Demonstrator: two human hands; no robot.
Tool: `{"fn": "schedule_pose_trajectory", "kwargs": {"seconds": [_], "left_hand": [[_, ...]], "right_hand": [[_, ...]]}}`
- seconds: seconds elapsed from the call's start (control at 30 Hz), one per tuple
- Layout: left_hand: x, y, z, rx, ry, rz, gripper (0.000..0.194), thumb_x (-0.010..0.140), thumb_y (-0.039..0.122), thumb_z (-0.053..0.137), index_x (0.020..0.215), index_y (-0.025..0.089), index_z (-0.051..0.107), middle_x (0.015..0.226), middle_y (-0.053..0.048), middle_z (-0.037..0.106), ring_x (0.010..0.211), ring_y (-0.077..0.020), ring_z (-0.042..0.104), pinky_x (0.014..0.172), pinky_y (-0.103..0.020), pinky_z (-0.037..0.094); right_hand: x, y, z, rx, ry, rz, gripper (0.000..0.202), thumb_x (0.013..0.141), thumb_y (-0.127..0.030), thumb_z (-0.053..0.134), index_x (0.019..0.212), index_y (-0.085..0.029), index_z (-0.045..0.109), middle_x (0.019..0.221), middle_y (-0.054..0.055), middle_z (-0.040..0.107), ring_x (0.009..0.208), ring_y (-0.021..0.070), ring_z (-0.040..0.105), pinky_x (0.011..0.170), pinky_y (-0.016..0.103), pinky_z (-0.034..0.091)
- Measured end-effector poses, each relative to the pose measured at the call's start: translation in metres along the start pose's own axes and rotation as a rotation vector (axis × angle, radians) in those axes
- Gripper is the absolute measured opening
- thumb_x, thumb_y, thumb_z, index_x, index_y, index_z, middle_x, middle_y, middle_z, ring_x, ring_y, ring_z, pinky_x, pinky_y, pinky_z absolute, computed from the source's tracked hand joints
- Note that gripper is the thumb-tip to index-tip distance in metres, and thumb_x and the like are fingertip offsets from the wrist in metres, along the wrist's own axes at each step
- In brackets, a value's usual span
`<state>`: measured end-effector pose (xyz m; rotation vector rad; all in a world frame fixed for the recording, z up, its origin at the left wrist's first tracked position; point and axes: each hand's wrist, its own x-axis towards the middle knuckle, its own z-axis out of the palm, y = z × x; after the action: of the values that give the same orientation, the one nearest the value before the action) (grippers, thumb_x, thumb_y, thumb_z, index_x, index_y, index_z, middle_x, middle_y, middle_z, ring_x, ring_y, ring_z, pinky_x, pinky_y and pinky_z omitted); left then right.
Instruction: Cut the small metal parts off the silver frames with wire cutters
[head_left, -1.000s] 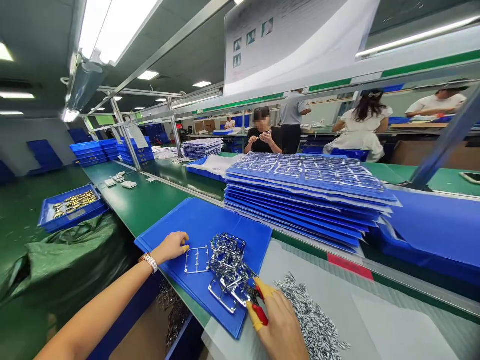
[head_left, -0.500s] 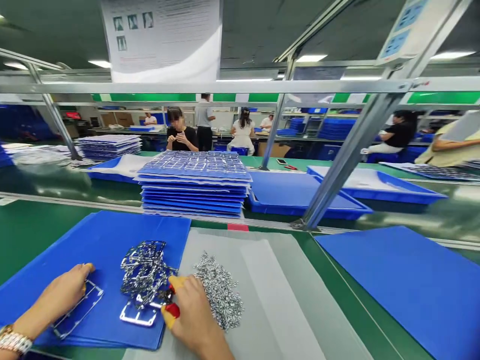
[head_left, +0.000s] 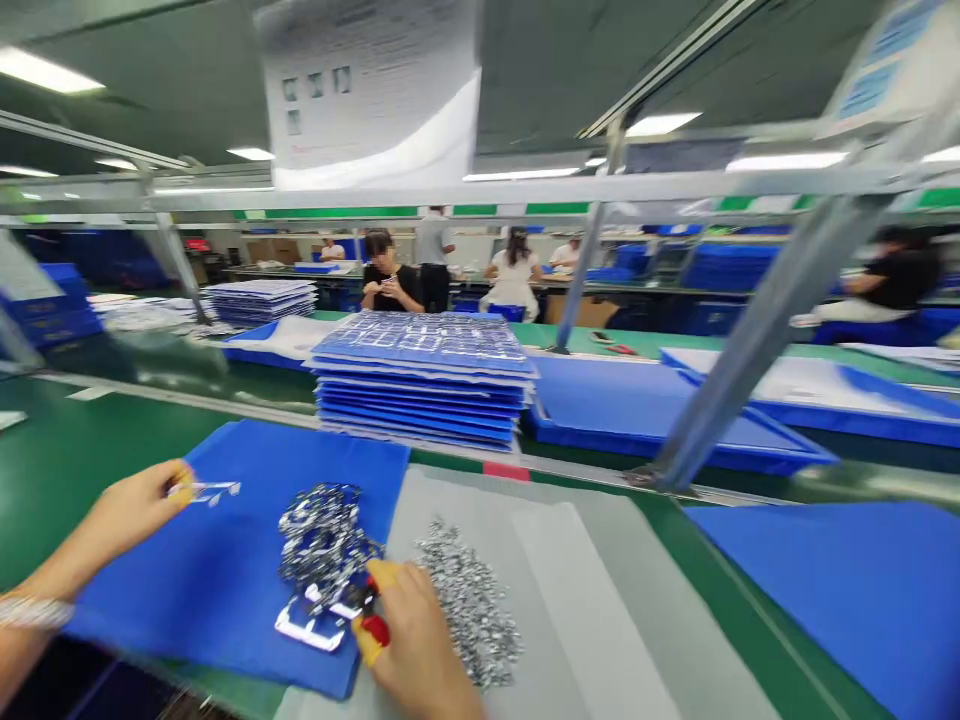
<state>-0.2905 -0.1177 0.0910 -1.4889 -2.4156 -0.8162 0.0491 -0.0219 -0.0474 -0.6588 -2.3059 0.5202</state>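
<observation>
Pinched in my left hand (head_left: 139, 510), a thin shiny sprue frame (head_left: 217, 490) is held above the left part of a blue sheet (head_left: 202, 590). Yellow covers sit on the fingertips of both hands. My right hand (head_left: 420, 640) is closed around small cutters with red handles (head_left: 375, 628), their jaws mostly hidden by the fingers. Just left of the cutters lies a tangled heap of chromed sprue frames (head_left: 326, 545) on the blue sheet. A pile of tiny silver parts (head_left: 472, 605) lies on grey sheeting (head_left: 555, 640), beyond and right of my right hand.
A tall stack of blue sheets (head_left: 420, 395) carrying sprues stands beyond the bench edge. Blue trays (head_left: 600, 390) are to its right, behind a slanted metal post (head_left: 739, 360). Another blue sheet (head_left: 847, 590) lies at right. Several people sit or stand in the background.
My left hand has raised the sprue frame off the blue sheet. My right hand stays beside the heap with the cutters. The view has swung left, so the scene appears shifted right.
</observation>
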Motion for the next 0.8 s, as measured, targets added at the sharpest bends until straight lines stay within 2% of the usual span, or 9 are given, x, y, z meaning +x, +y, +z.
{"fn": "schedule_pose_trajectory", "kwargs": {"seconds": [0.1, 0.2, 0.3, 0.37, 0.47, 0.57, 0.63, 0.7, 0.8], "left_hand": [[0.004, 0.044, 0.002, 0.096, 0.075, 0.016, 0.018, 0.072, 0.032, 0.046, 0.077, 0.02, 0.059, 0.078, 0.0, 0.068, 0.071, -0.017, 0.06, 0.066, -0.027, 0.045], [0.001, 0.065, 0.036, 0.162, 0.084, 0.065, 0.021, 0.08, 0.025, 0.042, 0.092, 0.018, 0.059, 0.1, -0.008, 0.066, 0.094, -0.0198, 0.058, 0.09, -0.035, 0.04], [-0.018, 0.085, 0.07, 0.139, -0.028, 0.209, 0.02, 0.082, 0.022, 0.043, 0.094, 0.021, 0.059, 0.099, -0.004, 0.066, 0.097, -0.0186, 0.057, 0.1, -0.04, 0.031], [-0.034, 0.098, 0.081, 0.09, -0.142, 0.341, 0.018, 0.08, 0.022, 0.048, 0.094, 0.023, 0.059, 0.1, -0.002, 0.066, 0.098, -0.0173, 0.058, 0.104, -0.04, 0.028], [-0.052, 0.106, 0.076, 0.022, -0.28, 0.481, 0.033, 0.077, 0.031, 0.056, 0.11, 0.025, 0.055, 0.116, -0.005, 0.062, 0.112, -0.0203, 0.052, 0.104, -0.041, 0.03], [-0.062, 0.105, 0.065, 0.045, -0.45, 0.559, 0.076, 0.071, 0.052, 0.061, 0.137, 0.025, 0.033, 0.139, -0.012, 0.043, 0.129, -0.0292, 0.036, 0.107, -0.051, 0.022], [-0.067, 0.104, 0.063, 0.135, -0.546, 0.598, 0.102, 0.06, 0.06, 0.066, 0.144, 0.028, 0.019, 0.15, -0.014, 0.025, 0.135, -0.0375, 0.022, 0.107, -0.061, 0.012], [-0.07, 0.106, 0.065, 0.228, -0.581, 0.611, 0.111, 0.053, 0.061, 0.071, 0.145, 0.031, 0.015, 0.152, -0.014, 0.017, 0.136, -0.042, 0.014, 0.104, -0.066, 0.006], [-0.067, 0.11, 0.071, 0.293, -0.569, 0.602, 0.108, 0.052, 0.056, 0.073, 0.144, 0.033, 0.02, 0.148, -0.013, 0.026, 0.135, -0.0434, 0.014, 0.104, -0.067, 0.004]], "right_hand": [[0.004, 0.003, -0.007, 0.0, 0.003, -0.035, 0.041, 0.079, -0.022, 0.054, 0.119, -0.022, 0.053, 0.105, 0.008, 0.064, 0.094, 0.0239, 0.057, 0.086, 0.042, 0.045], [0.008, 0.014, -0.004, -0.005, 0.023, -0.099, 0.04, 0.082, -0.026, 0.052, 0.121, -0.02, 0.051, 0.105, 0.009, 0.065, 0.093, 0.0236, 0.058, 0.082, 0.04, 0.046], [0.008, 0.019, -0.004, -0.034, 0.032, -0.109, 0.039, 0.083, -0.03, 0.052, 0.12, -0.02, 0.052, 0.106, 0.009, 0.065, 0.091, 0.0236, 0.058, 0.078, 0.04, 0.047], [0.007, 0.019, -0.005, -0.049, 0.037, -0.091, 0.038, 0.083, -0.031, 0.051, 0.119, -0.02, 0.052, 0.105, 0.008, 0.065, 0.09, 0.0234, 0.059, 0.077, 0.039, 0.048], [0.007, 0.017, -0.007, -0.037, 0.041, -0.039, 0.036, 0.084, -0.032, 0.051, 0.117, -0.019, 0.054, 0.106, 0.009, 0.065, 0.092, 0.0229, 0.06, 0.079, 0.039, 0.049], [0.009, 0.015, -0.007, 0.013, 0.042, 0.041, 0.035, 0.084, -0.034, 0.049, 0.115, -0.017, 0.055, 0.107, 0.009, 0.065, 0.093, 0.022, 0.06, 0.081, 0.038, 0.05], [0.009, 0.014, -0.006, 0.045, 0.042, 0.083, 0.035, 0.084, -0.035, 0.049, 0.114, -0.018, 0.056, 0.108, 0.009, 0.065, 0.095, 0.0218, 0.06, 0.082, 0.038, 0.05], [0.009, 0.013, -0.006, 0.066, 0.033, 0.102, 0.035, 0.083, -0.035, 0.049, 0.114, -0.018, 0.057, 0.107, 0.009, 0.066, 0.095, 0.0218, 0.06, 0.083, 0.038, 0.05], [0.01, 0.009, -0.008, 0.091, 0.004, 0.124, 0.037, 0.082, -0.036, 0.05, 0.114, -0.018, 0.058, 0.106, 0.009, 0.066, 0.096, 0.0226, 0.061, 0.085, 0.039, 0.049]]}}
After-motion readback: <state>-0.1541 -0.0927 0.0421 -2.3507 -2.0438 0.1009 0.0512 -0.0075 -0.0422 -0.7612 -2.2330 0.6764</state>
